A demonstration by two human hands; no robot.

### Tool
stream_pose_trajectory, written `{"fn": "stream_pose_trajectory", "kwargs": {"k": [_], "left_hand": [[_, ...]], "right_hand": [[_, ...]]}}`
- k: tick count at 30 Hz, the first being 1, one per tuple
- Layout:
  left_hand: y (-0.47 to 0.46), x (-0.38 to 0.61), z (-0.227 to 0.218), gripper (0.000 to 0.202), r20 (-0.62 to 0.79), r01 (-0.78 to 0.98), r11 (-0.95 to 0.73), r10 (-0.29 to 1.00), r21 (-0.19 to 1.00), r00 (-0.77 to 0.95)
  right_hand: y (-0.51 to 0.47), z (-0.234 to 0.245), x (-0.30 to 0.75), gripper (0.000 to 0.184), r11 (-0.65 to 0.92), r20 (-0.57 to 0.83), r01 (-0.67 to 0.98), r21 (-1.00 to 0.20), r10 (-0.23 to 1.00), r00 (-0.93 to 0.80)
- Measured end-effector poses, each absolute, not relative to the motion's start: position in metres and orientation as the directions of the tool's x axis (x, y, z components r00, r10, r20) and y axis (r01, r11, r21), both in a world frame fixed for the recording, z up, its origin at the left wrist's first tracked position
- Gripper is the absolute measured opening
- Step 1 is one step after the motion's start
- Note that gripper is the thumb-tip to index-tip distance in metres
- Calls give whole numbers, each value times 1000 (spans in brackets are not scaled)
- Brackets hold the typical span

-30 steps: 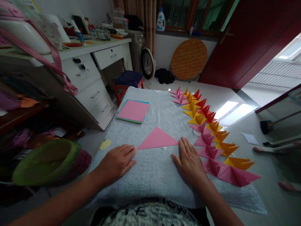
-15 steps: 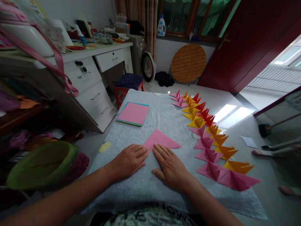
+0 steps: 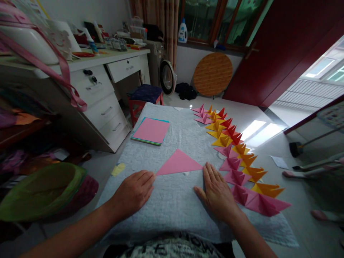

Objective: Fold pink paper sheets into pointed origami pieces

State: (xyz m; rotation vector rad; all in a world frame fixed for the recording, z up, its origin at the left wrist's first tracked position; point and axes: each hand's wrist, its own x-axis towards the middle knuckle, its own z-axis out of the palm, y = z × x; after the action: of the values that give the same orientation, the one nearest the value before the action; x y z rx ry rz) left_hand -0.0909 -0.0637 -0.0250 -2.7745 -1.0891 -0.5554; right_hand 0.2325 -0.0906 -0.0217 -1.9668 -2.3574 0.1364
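Grey cloth covers the table under my view. My left hand lies flat and released, fingertips at the left corner of the pink paper triangle mid-table. My right hand, flat and holding nothing, sits at its right corner, beside a row of folded papers.

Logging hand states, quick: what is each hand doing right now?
Left hand: open, flat on the grey cloth, fingertips at the left corner of the pink triangle.
Right hand: open, flat, beside its right corner, holding nothing.
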Motion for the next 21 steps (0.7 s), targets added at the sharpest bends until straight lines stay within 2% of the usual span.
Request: {"fn": "stream_pose_trajectory", "kwargs": {"k": [3, 5, 9, 12, 14, 16, 18, 21], "left_hand": [[-57, -84, -15, 19, 229, 775, -601, 797, 197, 559], [-47, -74, -7, 24, 131, 821, -487, 873, 297, 470], [-23, -45, 1, 55, 58, 850, -436, 896, 295, 439], [-11, -31, -1, 54, 18, 850, -434, 893, 299, 450], [-8, -28, -5, 52, 38, 831, -435, 892, 346, 451], [-6, -29, -10, 49, 100, 799, -437, 894, 414, 437], [-6, -32, -14, 45, 187, 747, -466, 883, 475, 432], [-7, -36, -17, 42, 304, 654, -561, 827, 508, 473]], "right_hand": [[-78, -15, 225, 63, 83, 49, 993, -88, 996, -79], [-66, -9, 216, 55, 71, 80, 990, -124, 995, -62], [-43, 0, 199, 63, 151, 32, 954, -260, 988, -148], [-30, 0, 196, 62, 118, -2, 933, -341, 992, -126], [-25, -3, 199, 55, 107, 3, 900, -423, 993, -117], [-23, -7, 203, 36, 134, 39, 852, -506, 990, -132], [-23, -11, 206, 20, 188, 120, 799, -571, 982, -145], [-25, -16, 207, 15, 275, 299, 712, -647, 949, -95]]}}
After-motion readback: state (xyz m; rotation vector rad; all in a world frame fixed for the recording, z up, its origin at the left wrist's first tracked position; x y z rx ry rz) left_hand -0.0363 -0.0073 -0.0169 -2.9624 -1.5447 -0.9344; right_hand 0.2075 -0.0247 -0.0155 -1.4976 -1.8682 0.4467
